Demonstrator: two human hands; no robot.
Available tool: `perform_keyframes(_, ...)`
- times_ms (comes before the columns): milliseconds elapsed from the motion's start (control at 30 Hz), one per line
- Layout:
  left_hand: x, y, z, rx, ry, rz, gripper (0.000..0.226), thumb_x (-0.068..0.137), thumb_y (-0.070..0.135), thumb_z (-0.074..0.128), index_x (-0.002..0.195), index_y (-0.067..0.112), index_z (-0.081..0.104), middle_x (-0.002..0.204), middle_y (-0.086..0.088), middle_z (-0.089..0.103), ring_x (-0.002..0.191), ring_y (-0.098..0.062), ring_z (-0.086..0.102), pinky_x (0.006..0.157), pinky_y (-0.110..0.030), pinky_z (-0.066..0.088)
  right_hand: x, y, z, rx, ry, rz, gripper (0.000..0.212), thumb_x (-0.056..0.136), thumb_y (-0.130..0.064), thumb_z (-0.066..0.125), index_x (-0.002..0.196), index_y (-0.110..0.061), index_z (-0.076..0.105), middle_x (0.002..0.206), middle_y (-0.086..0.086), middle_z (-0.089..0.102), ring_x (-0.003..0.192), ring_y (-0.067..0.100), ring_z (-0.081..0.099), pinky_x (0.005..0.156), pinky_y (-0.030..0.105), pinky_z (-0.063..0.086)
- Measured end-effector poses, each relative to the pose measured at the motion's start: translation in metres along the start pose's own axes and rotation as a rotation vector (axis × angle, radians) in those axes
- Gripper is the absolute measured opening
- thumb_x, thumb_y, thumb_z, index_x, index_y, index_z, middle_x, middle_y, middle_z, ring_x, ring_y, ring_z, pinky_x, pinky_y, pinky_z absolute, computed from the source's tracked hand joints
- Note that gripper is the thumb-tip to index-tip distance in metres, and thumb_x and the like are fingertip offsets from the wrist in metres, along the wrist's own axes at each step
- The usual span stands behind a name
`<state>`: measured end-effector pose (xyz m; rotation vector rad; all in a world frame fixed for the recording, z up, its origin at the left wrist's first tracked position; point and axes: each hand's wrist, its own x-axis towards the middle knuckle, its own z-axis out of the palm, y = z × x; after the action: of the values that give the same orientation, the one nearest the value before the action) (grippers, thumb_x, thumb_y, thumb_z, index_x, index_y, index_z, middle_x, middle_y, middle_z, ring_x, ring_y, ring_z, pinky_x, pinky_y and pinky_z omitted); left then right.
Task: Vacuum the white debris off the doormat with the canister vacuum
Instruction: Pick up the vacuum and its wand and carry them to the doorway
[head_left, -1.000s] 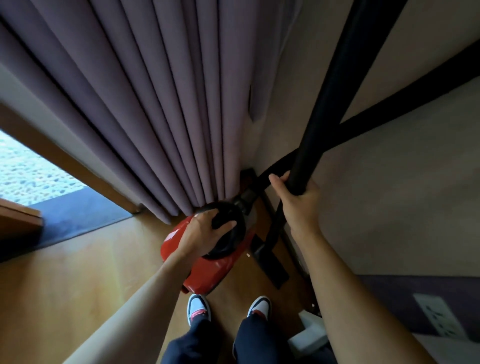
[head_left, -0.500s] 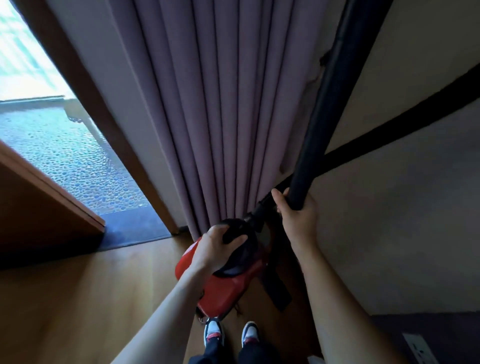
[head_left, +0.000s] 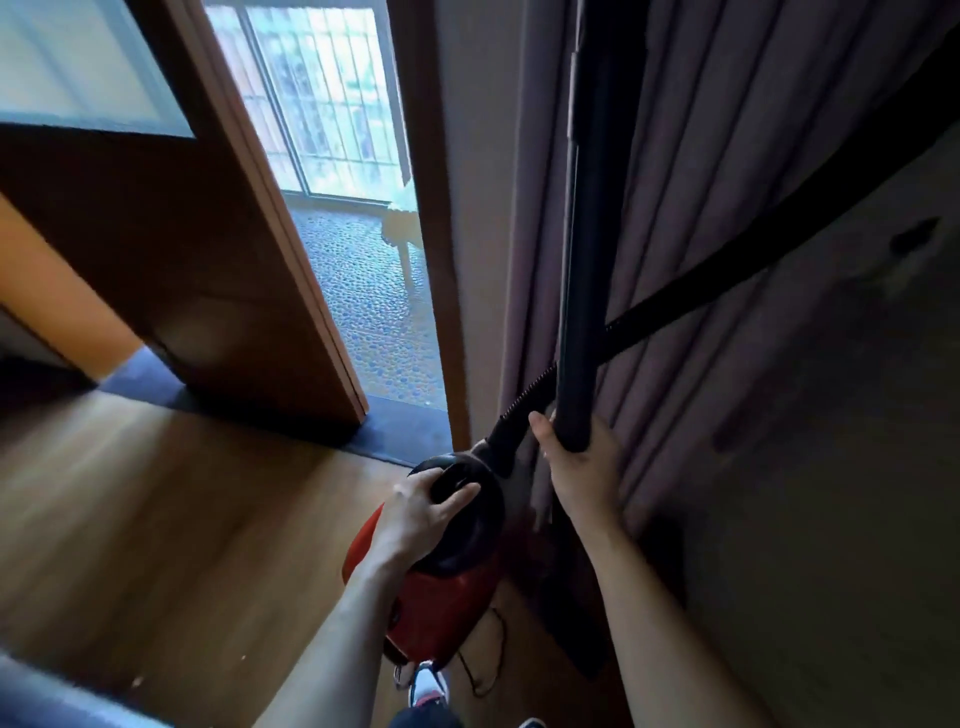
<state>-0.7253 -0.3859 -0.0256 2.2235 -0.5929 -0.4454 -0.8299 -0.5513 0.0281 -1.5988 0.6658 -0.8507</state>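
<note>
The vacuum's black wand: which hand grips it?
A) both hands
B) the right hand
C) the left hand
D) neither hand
B: the right hand curls round the lower end of the black wand, while the left hand holds the red canister vacuum by its top handle.

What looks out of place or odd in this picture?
Little stands out. A few white specks lie on the wooden floor at lower left, and a thin black cord hangs loose below the red canister that the left hand grips. The picture is blurred, so finer faults cannot be judged.
</note>
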Motion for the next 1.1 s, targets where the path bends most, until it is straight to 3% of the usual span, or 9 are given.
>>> perform_keyframes(100, -0.009, -0.016, -0.031, -0.013, 0.103, -0.072, 0.025, 0.084, 0.048, 0.074, 0.075, 0.025, 0.068, 0.071, 0.011, 0.066, 0.069, -0.002, 0.061, 0.059, -0.015, 0.039, 0.005, -0.003, 0.038, 0.017, -0.108, 0.004, 0.03, 0.089, -0.017, 0.077, 0.07, -0.029, 0.057, 0.06, -0.012, 0.058, 0.059, 0.006, 0.056, 0.061, 0.027, 0.047)
perform_keyframes(233, -0.017, -0.04, -0.076, -0.045, 0.259, -0.175, 0.035, 0.083, 0.047, 0.075, 0.062, 0.026, 0.057, 0.059, 0.009, 0.06, 0.059, 0.001, 0.056, 0.054, -0.014, 0.039, 0.011, -0.013, 0.097, -0.022, -0.222, -0.014, 0.035, 0.085, -0.02, 0.08, 0.065, -0.032, 0.055, 0.055, -0.016, 0.053, 0.059, 0.009, 0.051, 0.062, 0.035, 0.044)
perform_keyframes(300, -0.02, -0.054, -0.097, -0.056, 0.344, -0.219, 0.036, 0.083, 0.047, 0.076, 0.064, 0.022, 0.059, 0.058, 0.009, 0.059, 0.057, 0.0, 0.055, 0.053, -0.015, 0.037, 0.011, -0.019, 0.126, -0.03, -0.273, -0.04, 0.032, 0.084, -0.019, 0.08, 0.068, -0.028, 0.054, 0.057, -0.01, 0.053, 0.059, 0.014, 0.05, 0.062, 0.035, 0.044)
perform_keyframes(367, -0.02, -0.069, -0.118, -0.073, 0.425, -0.254, 0.036, 0.083, 0.046, 0.076, 0.064, 0.02, 0.059, 0.057, 0.008, 0.058, 0.056, -0.005, 0.055, 0.056, -0.023, 0.039, 0.009, -0.025, 0.155, -0.022, -0.316, -0.082, 0.023, 0.08, -0.028, 0.076, 0.072, -0.022, 0.055, 0.063, 0.004, 0.058, 0.062, 0.027, 0.055, 0.062, 0.039, 0.047)
perform_keyframes(433, -0.016, -0.084, -0.139, -0.107, 0.488, -0.295, 0.037, 0.082, 0.045, 0.077, 0.062, 0.021, 0.057, 0.055, 0.009, 0.056, 0.056, -0.009, 0.055, 0.058, -0.029, 0.043, 0.01, -0.029, 0.186, -0.034, -0.35, -0.098, 0.022, 0.078, -0.035, 0.072, 0.074, -0.022, 0.055, 0.064, 0.006, 0.059, 0.063, 0.031, 0.058, 0.062, 0.042, 0.049)
perform_keyframes(600, 0.001, -0.138, -0.195, -0.222, 0.659, -0.313, 0.054, 0.065, 0.074, 0.065, 0.07, 0.02, 0.065, 0.06, 0.007, 0.064, 0.067, -0.029, 0.067, 0.065, -0.044, 0.056, 0.015, -0.044, 0.274, -0.071, -0.448, -0.124, 0.023, 0.081, -0.034, 0.077, 0.073, -0.025, 0.057, 0.064, 0.011, 0.063, 0.063, 0.033, 0.062, 0.063, 0.045, 0.051)
perform_keyframes(733, 0.018, -0.176, -0.25, -0.259, 0.768, -0.291, 0.042, 0.067, 0.071, 0.063, 0.061, 0.03, 0.063, 0.054, 0.014, 0.059, 0.065, -0.031, 0.064, 0.061, -0.036, 0.051, 0.015, -0.059, 0.356, -0.067, -0.539, -0.146, 0.031, 0.086, -0.025, 0.079, 0.069, -0.018, 0.055, 0.067, 0.02, 0.06, 0.067, 0.037, 0.06, 0.061, 0.038, 0.045)
perform_keyframes(867, 0.036, -0.219, -0.307, -0.267, 0.839, -0.301, 0.044, 0.071, 0.07, 0.065, 0.062, 0.027, 0.059, 0.064, -0.008, 0.063, 0.071, -0.04, 0.063, 0.063, -0.046, 0.054, 0.012, -0.079, 0.44, -0.064, -0.616, -0.167, 0.034, 0.087, -0.025, 0.078, 0.072, -0.008, 0.053, 0.069, 0.022, 0.06, 0.066, 0.035, 0.059, 0.057, 0.032, 0.042)
perform_keyframes(1100, 0.046, -0.269, -0.403, -0.193, 0.846, -0.385, 0.058, 0.073, 0.071, 0.057, 0.078, 0.014, 0.067, 0.076, -0.003, 0.072, 0.081, -0.032, 0.068, 0.075, -0.043, 0.055, -0.003, -0.102, 0.561, -0.041, -0.751, -0.251, 0.034, 0.087, -0.025, 0.077, 0.074, -0.011, 0.049, 0.069, 0.016, 0.056, 0.066, 0.039, 0.059, 0.061, 0.046, 0.051)
